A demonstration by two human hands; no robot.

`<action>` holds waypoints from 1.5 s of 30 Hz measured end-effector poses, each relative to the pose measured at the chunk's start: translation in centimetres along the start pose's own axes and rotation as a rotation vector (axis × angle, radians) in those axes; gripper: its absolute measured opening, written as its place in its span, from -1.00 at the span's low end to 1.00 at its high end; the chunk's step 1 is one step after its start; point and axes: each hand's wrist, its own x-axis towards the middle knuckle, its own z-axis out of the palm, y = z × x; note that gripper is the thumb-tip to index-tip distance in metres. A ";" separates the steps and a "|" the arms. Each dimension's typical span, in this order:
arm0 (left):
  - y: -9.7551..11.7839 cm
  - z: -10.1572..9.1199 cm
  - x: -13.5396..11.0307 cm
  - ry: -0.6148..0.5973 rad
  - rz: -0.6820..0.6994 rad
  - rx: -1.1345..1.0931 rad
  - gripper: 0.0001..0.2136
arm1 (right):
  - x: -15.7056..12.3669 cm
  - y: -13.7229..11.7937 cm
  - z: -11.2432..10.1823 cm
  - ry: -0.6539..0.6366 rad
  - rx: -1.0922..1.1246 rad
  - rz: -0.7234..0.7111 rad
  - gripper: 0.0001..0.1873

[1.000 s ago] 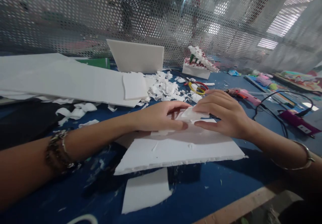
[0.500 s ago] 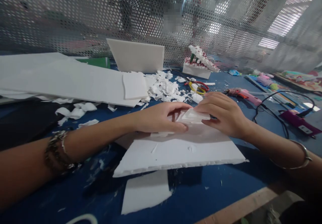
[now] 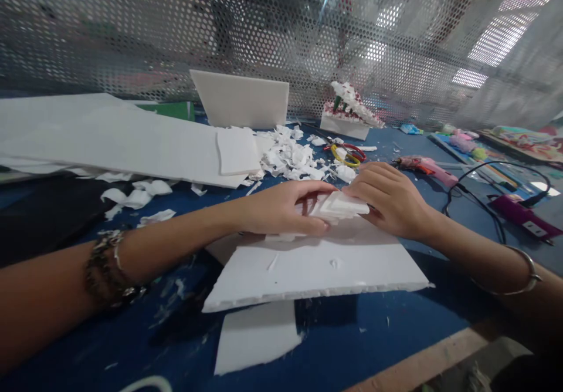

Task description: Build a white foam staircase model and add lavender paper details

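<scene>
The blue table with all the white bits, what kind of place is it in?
Probably a craft workspace: the blue table holds a heap of white scraps, scissors with red and yellow handles, and what looks like a pink glue gun.

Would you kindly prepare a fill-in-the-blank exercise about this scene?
Between the left hand and right hand are thin, layered pieces coloured ____.
The loop-handled scissors have one red handle and one ____ handle.
In the picture, the pink pistol-shaped glue gun lies to the ____ of the scissors.
white; yellow; right
</scene>
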 end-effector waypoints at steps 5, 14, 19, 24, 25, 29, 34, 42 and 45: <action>-0.1 -0.1 0.1 0.001 0.019 -0.008 -0.38 | 0.0 -0.2 0.0 -0.040 -0.019 0.023 -0.80; 0.1 0.0 0.1 -0.015 0.030 -0.043 -0.40 | 1.1 -0.4 -0.4 0.000 0.056 -0.043 -0.81; 0.1 0.3 0.1 -0.029 0.028 -0.089 -0.37 | 2.0 -0.4 -1.0 -0.050 0.120 -0.106 -0.86; -0.3 0.4 0.2 -0.039 0.056 -0.123 -0.37 | 2.1 -0.7 -0.6 -0.042 0.118 -0.102 -0.87; -0.3 0.5 0.2 -0.039 0.057 -0.118 -0.37 | 2.1 -0.8 -0.5 -0.038 0.114 -0.102 -0.87; -0.1 0.6 0.2 -0.032 0.057 -0.117 -0.37 | 2.3 -1.3 -0.6 -0.042 0.088 -0.100 -0.87; 0.1 0.7 0.2 -0.056 0.069 -0.162 -0.38 | 2.5 -1.8 -1.0 -0.040 0.080 -0.123 -0.84; 0.3 0.5 0.1 -0.053 0.075 -0.118 -0.45 | 2.2 -1.6 -0.6 -0.017 0.157 -0.111 -0.85; 0.2 0.5 0.1 -0.049 0.080 -0.134 -0.45 | 2.3 -1.8 -0.6 -0.014 0.206 -0.098 -0.90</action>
